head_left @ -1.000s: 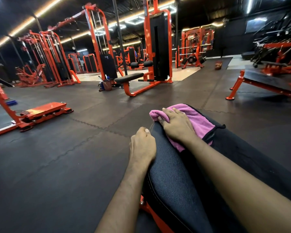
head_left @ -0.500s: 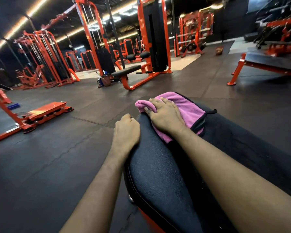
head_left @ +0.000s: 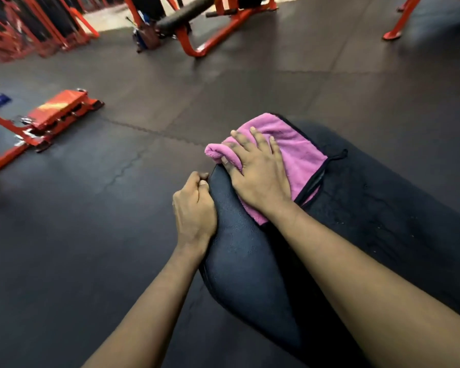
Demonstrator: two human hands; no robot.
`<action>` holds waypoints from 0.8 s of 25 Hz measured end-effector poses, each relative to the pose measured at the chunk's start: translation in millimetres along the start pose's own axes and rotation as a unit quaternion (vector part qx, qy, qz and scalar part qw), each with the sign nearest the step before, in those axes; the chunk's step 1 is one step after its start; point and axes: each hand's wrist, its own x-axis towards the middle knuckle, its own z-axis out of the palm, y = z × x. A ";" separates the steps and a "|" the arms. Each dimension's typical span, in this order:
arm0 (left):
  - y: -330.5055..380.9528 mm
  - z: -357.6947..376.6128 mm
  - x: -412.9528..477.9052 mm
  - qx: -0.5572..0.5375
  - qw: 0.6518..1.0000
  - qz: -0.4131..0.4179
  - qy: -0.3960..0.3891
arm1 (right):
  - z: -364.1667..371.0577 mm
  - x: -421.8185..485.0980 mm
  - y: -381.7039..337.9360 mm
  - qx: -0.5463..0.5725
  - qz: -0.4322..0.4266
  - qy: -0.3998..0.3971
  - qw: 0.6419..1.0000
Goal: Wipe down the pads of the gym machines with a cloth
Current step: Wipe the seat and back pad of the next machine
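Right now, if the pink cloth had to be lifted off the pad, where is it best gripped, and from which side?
Probably the rolled fold at the left end of the cloth, pinched from the left. It bulges up near the edge of the pad, while the rest lies flat under the right hand.

The head camera is looking forward and down from close behind the forearms, taking in the black pad (head_left: 245,261) under the fingers (head_left: 260,143) and the rubber floor (head_left: 64,235) with orange machines (head_left: 189,45) beyond them.
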 end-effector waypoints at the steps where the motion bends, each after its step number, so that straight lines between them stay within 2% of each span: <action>1: -3.5 1.0 1.8 -0.010 1.000 -0.006 0.000 | 1.6 0.8 -0.1 0.004 0.005 0.003 1.000; 6: -4.7 -0.7 1.2 -0.012 1.000 -0.014 -0.001 | 3.3 1.0 3.4 0.015 0.009 0.012 1.000; 10: -3.5 -6.9 7.0 -0.046 0.997 -0.045 -0.029 | 1.6 1.6 -2.7 0.024 0.028 0.018 0.999; 14: -8.4 -5.8 10.1 -0.087 0.994 -0.043 -0.042 | -1.3 0.7 -5.8 0.016 0.034 0.018 0.999; 20: -14.5 0.2 14.4 -0.136 0.988 -0.063 -0.041 | -3.4 0.6 -4.6 0.025 0.033 0.013 0.999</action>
